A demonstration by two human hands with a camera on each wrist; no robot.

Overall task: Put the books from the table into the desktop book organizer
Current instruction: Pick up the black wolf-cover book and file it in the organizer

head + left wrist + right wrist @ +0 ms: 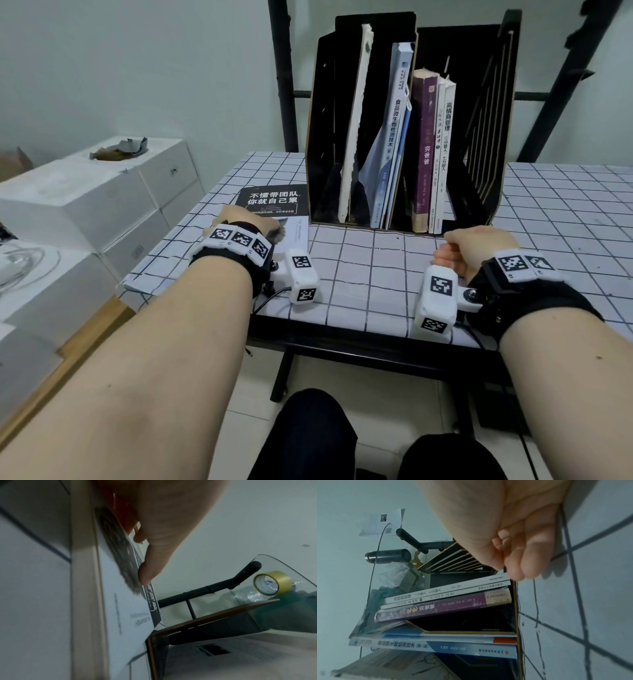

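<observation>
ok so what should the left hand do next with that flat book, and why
Probably grip the black-and-white book with the left hand and tip it upright: it lies flat beside the organizer, and the fingers only rest on its cover.
</observation>
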